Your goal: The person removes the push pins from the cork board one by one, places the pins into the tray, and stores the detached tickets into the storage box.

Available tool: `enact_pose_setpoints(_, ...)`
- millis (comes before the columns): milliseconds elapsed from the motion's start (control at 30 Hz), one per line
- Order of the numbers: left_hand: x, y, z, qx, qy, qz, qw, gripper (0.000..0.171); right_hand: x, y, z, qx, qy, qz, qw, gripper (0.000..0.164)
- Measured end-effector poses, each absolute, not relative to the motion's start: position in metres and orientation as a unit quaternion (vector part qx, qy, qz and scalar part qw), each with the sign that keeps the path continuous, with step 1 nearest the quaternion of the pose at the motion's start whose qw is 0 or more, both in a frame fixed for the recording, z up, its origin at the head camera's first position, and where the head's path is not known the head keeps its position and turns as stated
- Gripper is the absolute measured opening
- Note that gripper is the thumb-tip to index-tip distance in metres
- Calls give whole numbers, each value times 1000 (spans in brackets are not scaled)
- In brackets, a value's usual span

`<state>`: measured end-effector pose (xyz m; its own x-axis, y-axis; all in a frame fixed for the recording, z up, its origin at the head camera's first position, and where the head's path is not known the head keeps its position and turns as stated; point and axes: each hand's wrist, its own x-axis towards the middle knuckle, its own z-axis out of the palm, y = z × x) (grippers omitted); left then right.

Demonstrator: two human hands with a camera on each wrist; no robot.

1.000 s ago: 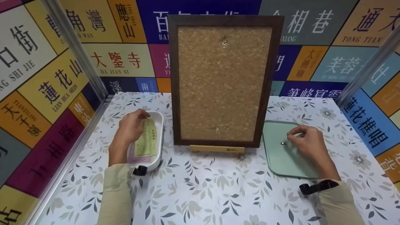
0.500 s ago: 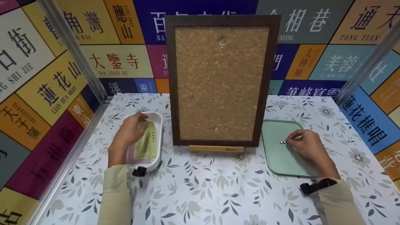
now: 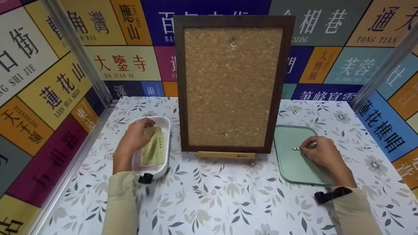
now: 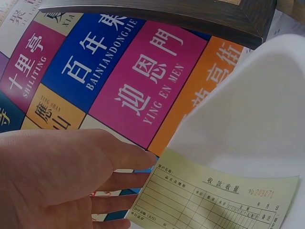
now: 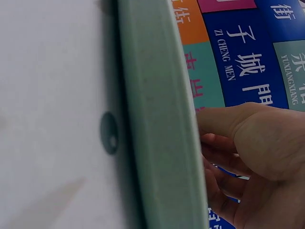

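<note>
My left hand is over a white tray on the left, pinching the edge of a yellow-green receipt slip between thumb and fingers. In the left wrist view, the receipt shows printed lines and a red number, with the thumb at its near corner. A pink slip lies under it in the tray. On the right, my right hand lowers its closed-together thumb and fingertips to small silver pins on a green tray. Whether a pin is between the fingertips is too small to tell.
A dark-framed cork board stands upright on a wooden stand between the trays. Silver pins are in the cork near the top and bottom. Floral cloth covers the table; printed panels surround it.
My right hand has come down until its fingertips are beside the silver pins. My left hand has shifted slightly left and down at the receipt's edge.
</note>
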<state>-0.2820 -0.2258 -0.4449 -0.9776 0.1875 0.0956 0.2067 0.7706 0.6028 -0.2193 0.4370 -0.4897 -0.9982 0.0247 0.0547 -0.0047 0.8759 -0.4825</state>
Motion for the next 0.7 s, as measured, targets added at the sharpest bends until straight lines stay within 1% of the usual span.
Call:
enact_pose_setpoints(200,-282,-226,-446,-117,-940,-318,25,35,-219,438,-488,-3,-969,249,7,14)
enact_pose_setpoints(333,-283,-226,-446,-125,-940,-316,34,35,-219,437,-488,-1,-969,246,-1,14)
enact_pose_setpoints(567,-281,-224,-443,-117,-942,-313,21,36,-217,438,-480,9,-965,261,-25,12)
enact_pose_setpoints(700,-280,-221,-440,-111,-943,-313,15,36,-216,438,-473,0,-964,266,-14,14)
